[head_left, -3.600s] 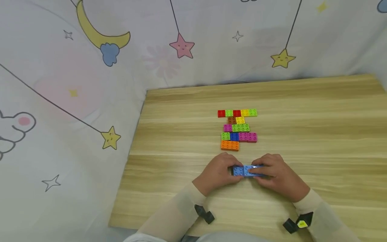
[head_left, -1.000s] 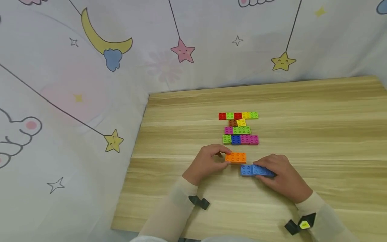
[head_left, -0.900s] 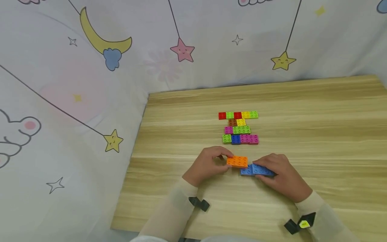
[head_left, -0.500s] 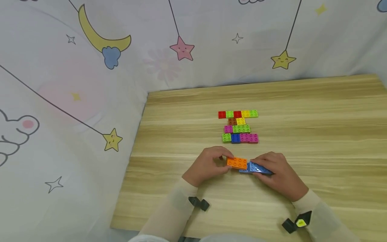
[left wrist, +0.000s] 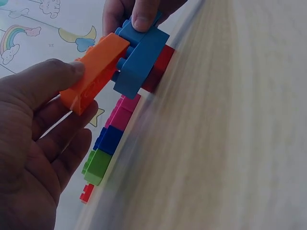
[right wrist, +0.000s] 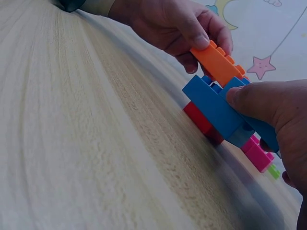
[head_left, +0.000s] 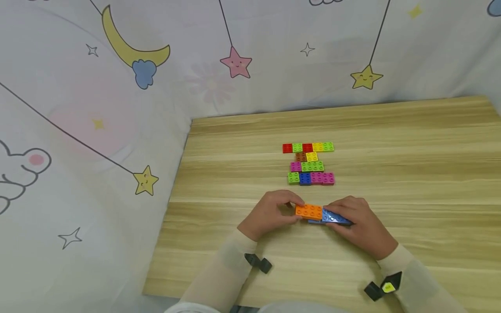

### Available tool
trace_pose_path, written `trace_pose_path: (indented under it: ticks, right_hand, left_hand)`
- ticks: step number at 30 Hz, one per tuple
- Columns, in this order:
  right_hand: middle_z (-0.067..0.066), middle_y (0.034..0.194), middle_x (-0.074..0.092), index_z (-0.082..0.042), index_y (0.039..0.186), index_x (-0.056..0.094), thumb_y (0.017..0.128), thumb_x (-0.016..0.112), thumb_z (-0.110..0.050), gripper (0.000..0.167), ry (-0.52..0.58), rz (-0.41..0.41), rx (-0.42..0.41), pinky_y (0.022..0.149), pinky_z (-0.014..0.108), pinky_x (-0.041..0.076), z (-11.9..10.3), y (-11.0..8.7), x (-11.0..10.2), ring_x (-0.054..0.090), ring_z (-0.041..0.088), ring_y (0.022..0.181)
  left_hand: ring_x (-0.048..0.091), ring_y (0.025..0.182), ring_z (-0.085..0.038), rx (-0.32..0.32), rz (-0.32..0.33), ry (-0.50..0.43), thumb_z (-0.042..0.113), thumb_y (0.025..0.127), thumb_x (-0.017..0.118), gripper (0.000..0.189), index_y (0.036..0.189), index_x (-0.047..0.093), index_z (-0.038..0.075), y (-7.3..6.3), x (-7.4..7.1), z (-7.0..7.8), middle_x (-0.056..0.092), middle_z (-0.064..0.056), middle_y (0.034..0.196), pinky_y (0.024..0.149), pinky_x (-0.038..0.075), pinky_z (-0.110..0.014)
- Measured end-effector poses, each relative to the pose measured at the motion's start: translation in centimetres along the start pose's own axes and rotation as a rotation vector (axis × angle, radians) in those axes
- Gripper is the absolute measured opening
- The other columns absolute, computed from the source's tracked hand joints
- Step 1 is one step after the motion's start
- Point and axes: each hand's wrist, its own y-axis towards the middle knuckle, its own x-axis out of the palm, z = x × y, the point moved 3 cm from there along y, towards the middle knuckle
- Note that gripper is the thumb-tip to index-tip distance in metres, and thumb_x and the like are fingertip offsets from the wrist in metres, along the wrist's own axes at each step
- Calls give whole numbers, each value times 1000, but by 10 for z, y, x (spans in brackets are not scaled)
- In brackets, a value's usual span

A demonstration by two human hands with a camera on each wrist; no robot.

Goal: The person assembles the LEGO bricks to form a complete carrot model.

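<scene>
An orange two-by-four building brick [head_left: 309, 211] is pinched between thumb and fingers of my left hand [head_left: 270, 215]. It sits over the left end of a lower blue brick [right wrist: 208, 108], whose studs still show beneath it in the right wrist view. My right hand [head_left: 364, 224] grips an upper blue brick [head_left: 332, 216] stacked on the lower one's right part. The orange brick's right end meets the upper blue brick. Under the lower blue brick a red brick [right wrist: 201, 122] shows in both wrist views; the head view hides it.
Beyond the hands, coloured bricks lie in rows on the wooden table [head_left: 219, 174]. The nearest row has a lime brick [head_left: 293, 178], a dark blue brick [head_left: 305, 178] and pink bricks [head_left: 322, 178]. A printed curtain [head_left: 274, 87] borders the table's back and left.
My left hand has taken the orange brick from the front of the rows and brought it over the blue bricks. In the last half second it shifted slightly right, against the upper blue brick.
</scene>
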Motion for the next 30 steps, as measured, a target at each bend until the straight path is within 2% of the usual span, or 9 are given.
trace_pose_path:
  ticks: [7,14,20,24,30]
  right_hand:
    - [-9,112,73,-20,121,77,77,93,-17,47,5,-3,10,86,35,37,0,-1,2,62,13,103]
    - [-9,113,73,-20,122,77,77,93,-16,48,18,7,-3,85,34,37,-2,0,1,62,14,103]
    - [-9,114,73,-21,123,76,77,92,-16,49,24,9,-14,84,34,36,-1,0,1,62,13,105]
    - [-11,115,72,-22,123,76,78,92,-17,49,24,5,-13,85,34,37,1,-1,1,62,12,105]
    - [-10,113,73,-22,121,77,77,93,-15,48,23,1,11,83,34,40,0,0,2,62,13,103]
  left_hand:
    - [61,115,-3,-26,-45,28,17,89,84,38,126,75,18,-1,5,3,71,12,125,101,49,-21]
    - [61,117,-4,5,-63,38,12,89,82,37,125,76,17,0,7,6,71,9,125,103,47,-22]
    - [58,119,-5,73,-123,148,13,91,77,34,125,77,14,4,8,11,70,8,128,104,43,-17]
    - [58,118,-7,109,-134,192,12,91,77,31,122,78,13,5,8,15,70,6,127,105,42,-15]
    - [58,115,-11,106,-140,198,9,89,78,30,119,80,14,5,8,18,71,3,123,101,46,-17]
